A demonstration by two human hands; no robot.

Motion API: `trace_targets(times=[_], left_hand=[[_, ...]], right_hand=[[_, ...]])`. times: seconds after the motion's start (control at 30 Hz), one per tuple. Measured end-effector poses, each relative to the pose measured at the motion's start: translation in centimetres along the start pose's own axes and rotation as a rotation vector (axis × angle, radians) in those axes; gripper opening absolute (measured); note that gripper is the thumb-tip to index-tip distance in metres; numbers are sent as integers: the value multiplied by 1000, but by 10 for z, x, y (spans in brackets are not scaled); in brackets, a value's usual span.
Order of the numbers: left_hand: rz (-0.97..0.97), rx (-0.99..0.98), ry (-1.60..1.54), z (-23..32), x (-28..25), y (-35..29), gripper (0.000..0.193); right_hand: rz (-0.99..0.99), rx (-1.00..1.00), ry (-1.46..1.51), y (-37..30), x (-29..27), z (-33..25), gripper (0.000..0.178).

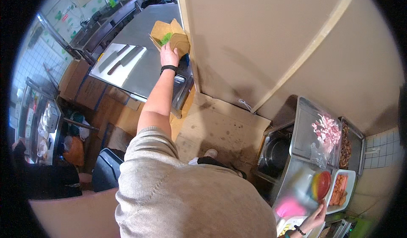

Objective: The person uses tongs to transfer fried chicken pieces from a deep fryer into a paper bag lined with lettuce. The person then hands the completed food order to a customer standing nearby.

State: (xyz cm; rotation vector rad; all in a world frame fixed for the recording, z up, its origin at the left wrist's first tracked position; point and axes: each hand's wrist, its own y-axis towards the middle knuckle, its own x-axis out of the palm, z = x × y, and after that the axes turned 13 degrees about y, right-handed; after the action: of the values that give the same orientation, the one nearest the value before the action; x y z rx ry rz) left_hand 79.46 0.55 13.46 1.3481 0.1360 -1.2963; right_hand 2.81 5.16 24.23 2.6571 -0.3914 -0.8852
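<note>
The person stands twisted between two counters, arms flung wide apart. The left hand (168, 55) is stretched far out ahead, fingers closed on the near edge of an open brown cardboard takeaway box (173, 36) with something green inside (chopped leaves, by the look of it). The box is tipped, its flaps spread up and away from the hand, its long side running roughly across the line of the forearm, and it hangs just over the steel counter (144, 68) beyond the wrist. Off to the left of that hand, a white cutting board (111, 75) carries two long knives (123, 60) lying side by side, well clear of the fingers.

The right hand (316, 219) is low and far from the box, fingers open and touching the rim of a red bowl (322, 183). Just beyond it sits a white tray of orange pieces (340, 189), and farther off a metal pan of pink slices (326, 130). So the box belongs wholly to the left hand; the right is nowhere near it.
</note>
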Motion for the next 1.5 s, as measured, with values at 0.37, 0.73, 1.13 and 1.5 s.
trace_targets(times=[0.37, 0.73, 1.13, 1.5], left_hand=[[-544, -49, 204, -68, 56, 70, 26], [-276, 63, 94, -99, 72, 89, 20], [165, 172, -258, -2, -56, 46, 17], [-468, 1042, -856, 203, -154, -207, 17]], right_hand=[[-234, -159, -55, 22, 115, -83, 26], [-427, -141, 109, 19, 167, -139, 20], [-453, 37, 271, 5, 170, -73, 21], [-491, 553, 1333, -24, 156, -52, 70]])
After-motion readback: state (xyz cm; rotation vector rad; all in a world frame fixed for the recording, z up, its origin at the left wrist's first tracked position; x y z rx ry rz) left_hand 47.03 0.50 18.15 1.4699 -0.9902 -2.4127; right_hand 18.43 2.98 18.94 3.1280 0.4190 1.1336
